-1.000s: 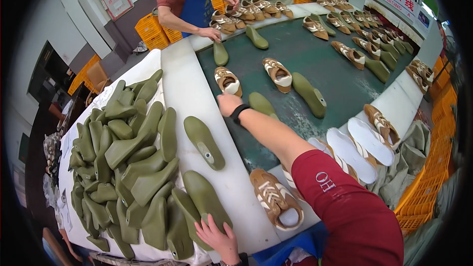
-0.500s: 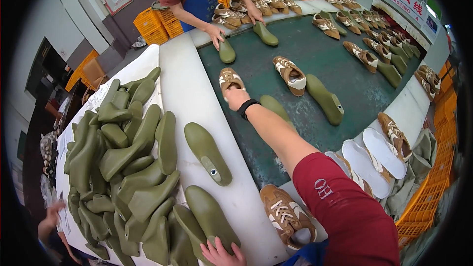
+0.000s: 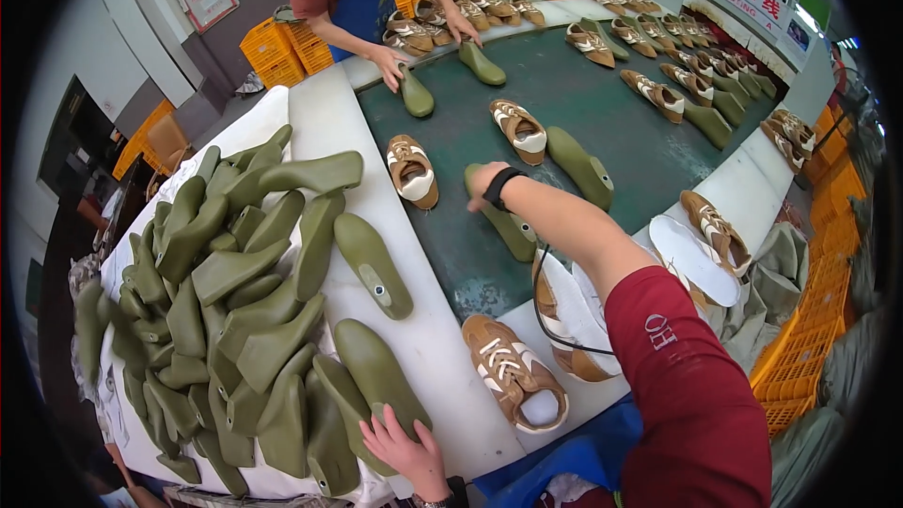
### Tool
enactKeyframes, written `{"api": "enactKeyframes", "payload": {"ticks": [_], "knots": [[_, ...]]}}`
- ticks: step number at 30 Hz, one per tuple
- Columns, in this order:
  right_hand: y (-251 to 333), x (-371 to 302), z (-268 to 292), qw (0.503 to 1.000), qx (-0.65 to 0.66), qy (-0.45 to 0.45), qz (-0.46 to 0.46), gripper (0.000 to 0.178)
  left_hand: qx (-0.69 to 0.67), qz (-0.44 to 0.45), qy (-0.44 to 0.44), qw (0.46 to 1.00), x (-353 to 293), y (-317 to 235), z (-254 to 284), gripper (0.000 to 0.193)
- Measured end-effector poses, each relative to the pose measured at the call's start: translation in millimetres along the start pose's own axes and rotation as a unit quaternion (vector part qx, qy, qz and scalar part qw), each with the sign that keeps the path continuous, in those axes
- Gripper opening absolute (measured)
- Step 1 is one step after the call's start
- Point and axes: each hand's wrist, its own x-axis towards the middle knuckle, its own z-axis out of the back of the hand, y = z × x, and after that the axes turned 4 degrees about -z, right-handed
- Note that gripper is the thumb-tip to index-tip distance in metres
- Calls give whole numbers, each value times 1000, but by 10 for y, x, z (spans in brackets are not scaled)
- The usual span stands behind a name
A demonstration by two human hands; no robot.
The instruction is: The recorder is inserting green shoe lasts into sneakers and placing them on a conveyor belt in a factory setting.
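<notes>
My left hand (image 3: 409, 452) lies with fingers spread over the lower end of a green shoe last (image 3: 376, 367), beside a heap of similar lasts. Over the green belt surface, my right hand (image 3: 485, 186) is at the top end of another green last (image 3: 513, 233). Motion blur hides its fingers, so I cannot tell whether it grips that last. Left of it a brown-and-white sneaker (image 3: 411, 172) stands on the belt. Farther off are a second sneaker (image 3: 518, 132) and a last (image 3: 578, 167). One more last (image 3: 374, 266) lies on the white ledge.
The heap of lasts (image 3: 230, 320) fills the left table. Across the belt a person (image 3: 376, 9) has both hands on lasts. Sneakers and white insoles (image 3: 694, 259) line the near ledge; one sneaker (image 3: 514, 372) is close to me. Orange crates (image 3: 814, 339) stand at right.
My right hand has left the sneaker and moved right to the last beside it. The sneaker now stands free. More lasts show on top of the heap, and the view has shifted slightly.
</notes>
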Motion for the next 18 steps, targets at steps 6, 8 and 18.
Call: {"api": "enactKeyframes", "payload": {"ticks": [6,8,18], "knots": [[-127,-200,-360,996,-76,39,10,49,6,1,6,1000,-57,6,-34,59],[-126,-215,-332,1000,-13,23,10,42,11,0,-1,1000,-81,3,-17,60],[-252,-170,561,890,430,-36,147,28,-16,-36,-16,999,-5,-19,-73,61]]}}
